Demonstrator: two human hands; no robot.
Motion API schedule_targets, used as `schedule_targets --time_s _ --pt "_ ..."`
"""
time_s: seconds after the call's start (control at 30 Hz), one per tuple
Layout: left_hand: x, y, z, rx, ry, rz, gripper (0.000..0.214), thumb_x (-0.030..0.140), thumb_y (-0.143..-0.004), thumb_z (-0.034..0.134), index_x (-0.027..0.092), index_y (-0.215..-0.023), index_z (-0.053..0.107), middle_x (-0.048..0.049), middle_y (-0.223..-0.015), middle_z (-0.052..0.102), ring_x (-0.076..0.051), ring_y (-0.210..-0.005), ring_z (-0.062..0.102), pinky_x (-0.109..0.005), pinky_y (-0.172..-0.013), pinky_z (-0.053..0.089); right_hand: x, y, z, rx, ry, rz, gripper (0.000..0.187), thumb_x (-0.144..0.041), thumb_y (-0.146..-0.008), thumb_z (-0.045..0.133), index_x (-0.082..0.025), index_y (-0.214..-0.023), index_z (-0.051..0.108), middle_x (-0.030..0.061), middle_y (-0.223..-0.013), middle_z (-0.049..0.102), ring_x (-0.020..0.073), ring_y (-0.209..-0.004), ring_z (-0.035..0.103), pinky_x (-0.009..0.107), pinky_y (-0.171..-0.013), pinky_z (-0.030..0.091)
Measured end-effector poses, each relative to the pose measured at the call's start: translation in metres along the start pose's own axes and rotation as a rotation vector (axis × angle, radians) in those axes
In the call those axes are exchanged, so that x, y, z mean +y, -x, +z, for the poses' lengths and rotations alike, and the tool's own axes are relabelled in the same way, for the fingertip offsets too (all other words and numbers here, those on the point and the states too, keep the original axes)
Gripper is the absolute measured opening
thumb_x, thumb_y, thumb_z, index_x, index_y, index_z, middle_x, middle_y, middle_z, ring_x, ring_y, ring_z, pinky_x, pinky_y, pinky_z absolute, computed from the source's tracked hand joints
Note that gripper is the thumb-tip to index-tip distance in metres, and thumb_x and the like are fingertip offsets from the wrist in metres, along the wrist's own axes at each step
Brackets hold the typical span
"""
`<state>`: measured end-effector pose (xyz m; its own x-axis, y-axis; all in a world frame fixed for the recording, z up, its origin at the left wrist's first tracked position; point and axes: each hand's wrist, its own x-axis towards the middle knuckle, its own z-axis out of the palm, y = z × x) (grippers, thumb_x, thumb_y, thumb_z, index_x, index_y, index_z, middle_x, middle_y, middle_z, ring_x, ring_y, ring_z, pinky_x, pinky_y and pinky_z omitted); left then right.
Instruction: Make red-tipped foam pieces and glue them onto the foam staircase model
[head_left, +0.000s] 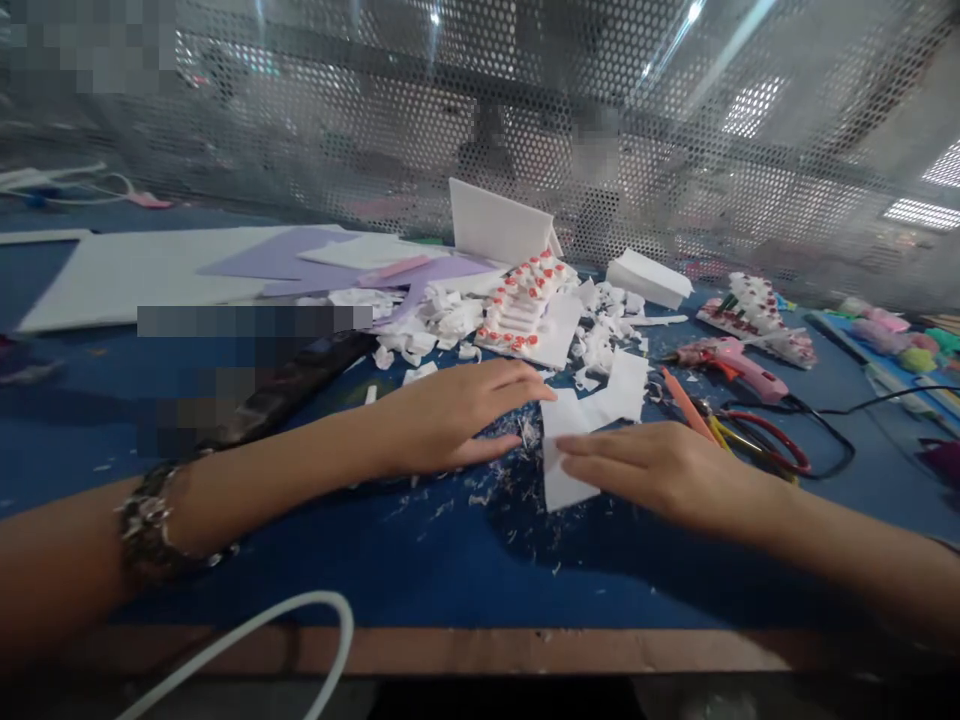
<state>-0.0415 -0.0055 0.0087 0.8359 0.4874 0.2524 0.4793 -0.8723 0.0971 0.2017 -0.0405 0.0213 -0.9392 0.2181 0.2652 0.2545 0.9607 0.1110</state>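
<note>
A small white rectangular piece (561,490), paper or thin foam sheet, lies flat on the blue tabletop in front of me. The stretched fingers of my right hand (667,470) rest on its right side. My left hand (465,415) has its fingers extended and its thumb apart; the fingertips are at the piece's upper left corner, and whether they touch it I cannot tell. Another white cut piece (626,385) adjoins it at the upper right. Fine white shavings (517,480) are scattered between my hands. Behind them stands a white stepped model (517,310) dotted with red.
A pink glue gun (739,365), red-and-yellow-handled tools (757,440) and an orange stick (686,405) lie at right. Crumpled white scraps (450,315) surround the model. White and purple sheets (277,260) lie back left. A white cable (341,620) loops at the front edge.
</note>
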Motion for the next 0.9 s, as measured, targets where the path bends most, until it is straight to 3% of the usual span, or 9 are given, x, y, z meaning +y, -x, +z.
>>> schedule_targets --time_s 0.1,0.23,0.33,0.47,0.7,0.9 --pt "0.002 0.002 0.005 -0.06 0.053 0.059 0.034 0.026 -0.086 0.045 0.017 -0.119 0.047 -0.0125 -0.123 0.051 -0.022 -0.112 0.048 -0.034 -0.094 0.038 0.0 0.004 0.007 -0.07 0.008 -0.041 0.03 -0.011 -0.09 0.03 -0.008 -0.098 0.059 0.0143 -0.097 0.066 0.0196 -0.086 0.064 0.031 -0.069 0.052" --pt "0.009 0.006 0.01 -0.102 0.143 0.118 0.034 0.027 -0.085 0.047 0.021 -0.119 0.05 -0.0094 -0.125 0.051 -0.022 -0.112 0.048 -0.033 -0.095 0.037 0.01 0.006 0.011 -0.156 -0.274 -0.001 0.026 -0.017 -0.09 0.038 -0.012 -0.1 0.061 0.0106 -0.103 0.063 0.0161 -0.097 0.058 0.028 -0.081 0.047" --pt "0.015 0.008 0.012 -0.137 0.215 0.151 0.035 0.033 -0.083 0.051 0.025 -0.117 0.053 -0.0082 -0.127 0.049 -0.024 -0.112 0.049 -0.035 -0.097 0.037 0.02 0.008 0.016 -0.137 -0.546 0.061 0.021 -0.019 -0.088 0.045 -0.015 -0.097 0.063 0.008 -0.106 0.061 0.0117 -0.098 0.054 0.024 -0.086 0.043" --pt "0.02 0.009 0.014 -0.151 0.246 0.178 0.039 0.042 -0.079 0.055 0.027 -0.115 0.056 -0.0097 -0.129 0.047 -0.027 -0.114 0.047 -0.044 -0.103 0.029 0.026 0.009 0.021 -0.088 -0.736 0.102 0.018 -0.018 -0.085 0.051 -0.015 -0.094 0.066 0.0077 -0.097 0.061 0.0098 -0.093 0.054 0.023 -0.083 0.042" --pt "0.026 0.01 0.012 -0.143 0.32 0.17 0.047 0.047 -0.071 0.063 0.027 -0.113 0.059 -0.0085 -0.129 0.049 -0.028 -0.113 0.049 -0.045 -0.106 0.027 0.023 0.01 0.021 -0.126 -0.75 0.118 0.017 -0.021 -0.084 0.052 -0.017 -0.092 0.067 0.0059 -0.096 0.056 0.0099 -0.091 0.052 0.024 -0.083 0.04" --pt "0.03 0.009 0.012 -0.148 0.37 0.182 0.049 0.05 -0.068 0.065 0.027 -0.111 0.06 -0.0084 -0.119 0.057 -0.026 -0.106 0.054 -0.042 -0.104 0.029 0.018 0.008 0.024 -0.069 -0.758 0.229 0.011 -0.021 -0.083 0.054 -0.015 -0.085 0.064 0.0056 -0.093 0.06 0.0101 -0.089 0.054 0.023 -0.08 0.042"
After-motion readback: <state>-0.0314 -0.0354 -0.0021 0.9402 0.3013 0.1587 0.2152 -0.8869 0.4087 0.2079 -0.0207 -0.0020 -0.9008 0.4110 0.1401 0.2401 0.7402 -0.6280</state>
